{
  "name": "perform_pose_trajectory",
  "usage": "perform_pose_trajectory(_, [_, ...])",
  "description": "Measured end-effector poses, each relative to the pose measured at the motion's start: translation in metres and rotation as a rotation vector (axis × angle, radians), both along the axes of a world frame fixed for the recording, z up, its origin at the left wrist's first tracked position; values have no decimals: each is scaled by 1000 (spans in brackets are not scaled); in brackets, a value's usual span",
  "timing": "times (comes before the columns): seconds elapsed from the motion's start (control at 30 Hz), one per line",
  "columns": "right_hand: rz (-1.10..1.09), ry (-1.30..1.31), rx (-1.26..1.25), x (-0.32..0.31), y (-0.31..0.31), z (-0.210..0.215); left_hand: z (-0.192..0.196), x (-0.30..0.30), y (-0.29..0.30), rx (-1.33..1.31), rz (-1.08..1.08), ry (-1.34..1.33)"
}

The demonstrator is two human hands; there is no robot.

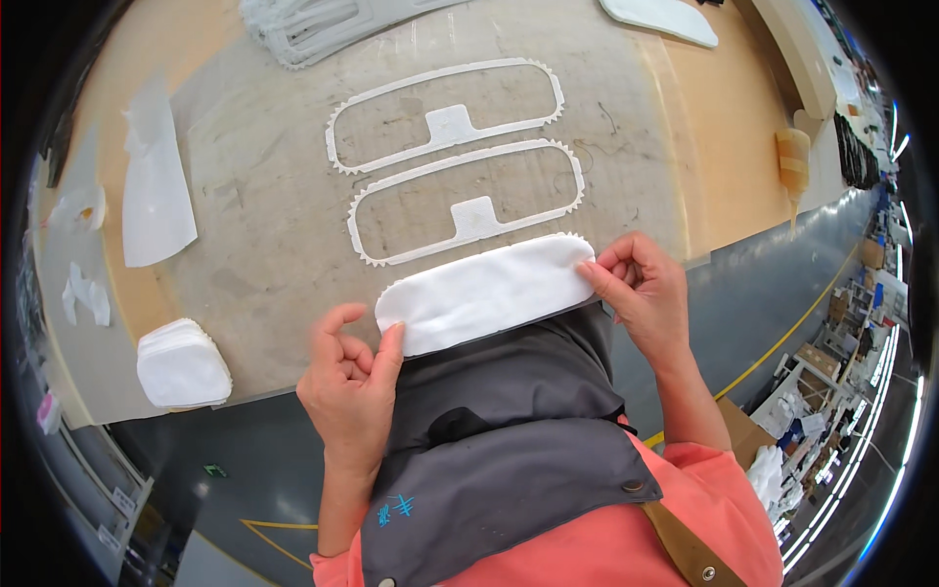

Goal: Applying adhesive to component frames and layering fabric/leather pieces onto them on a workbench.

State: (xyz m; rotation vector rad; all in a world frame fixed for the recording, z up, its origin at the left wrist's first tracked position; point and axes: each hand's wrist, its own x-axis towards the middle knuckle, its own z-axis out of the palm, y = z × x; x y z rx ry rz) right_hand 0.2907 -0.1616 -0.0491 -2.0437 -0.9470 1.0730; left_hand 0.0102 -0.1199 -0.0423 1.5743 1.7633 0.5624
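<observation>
A long white fabric piece with rounded ends lies at the table's near edge, in front of my apron. My right hand pinches its right end between thumb and fingers. At the opposite end my left hand rests its thumb against the lower left corner, with the index finger raised apart from it and slightly blurred. Just beyond the fabric lie two white, flat, oval frames with toothed ends and a tab inside, a nearer frame and a farther frame. Whatever lies beneath the fabric is hidden.
A stack of white fabric pieces sits at the near left edge. Behind it is a white sheet, with scraps farther left. More white frames are piled at the back. An amber bottle stands inverted at the right edge.
</observation>
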Motion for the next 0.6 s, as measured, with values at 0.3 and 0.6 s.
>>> perform_pose_trajectory(0.3, [-79,116,-97,6,3,5,0,-5,-1,42,24,-26])
perform_pose_trajectory(0.6, [856,-727,400,-58,-11,-4,-18,4,-6,513,-792,395])
